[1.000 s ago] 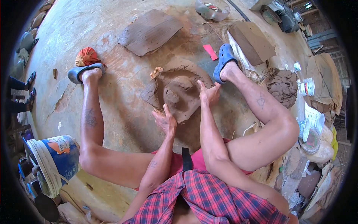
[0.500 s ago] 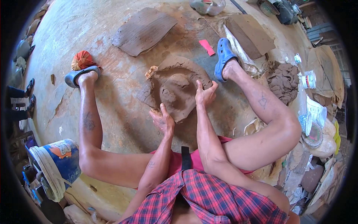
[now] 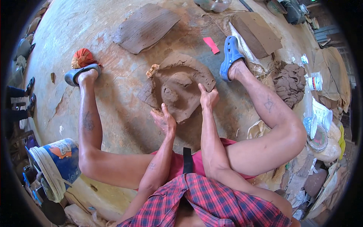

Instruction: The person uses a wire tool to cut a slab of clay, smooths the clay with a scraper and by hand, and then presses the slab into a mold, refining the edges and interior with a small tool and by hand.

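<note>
Between my spread legs is a brown clay piece (image 3: 191, 100), roughly round, with a raised uneven rim and two rounded lumps inside its hollow. My left hand (image 3: 165, 119) grips its near left edge, thumb on top and fingers underneath. On the right edge my right hand (image 3: 208, 97) is closed in the same way, thumb resting inside the rim. A small tan scrap (image 3: 152, 70) sticks to the far left rim. Whether the underside touches the floor, I cannot tell.
Beyond lie a flat clay slab (image 3: 147, 28), a pink strip (image 3: 211, 45) and a clay block (image 3: 257, 34). A heap of soft clay (image 3: 289, 84) is at the right. Near my feet are an orange cloth bundle (image 3: 84, 58) and, at left, a blue bucket (image 3: 62, 160). Another person's feet (image 3: 31, 96) show far left.
Both hands keep their hold on the clay piece, which has hardly moved. My right foot and knee appear shifted slightly to the right.
</note>
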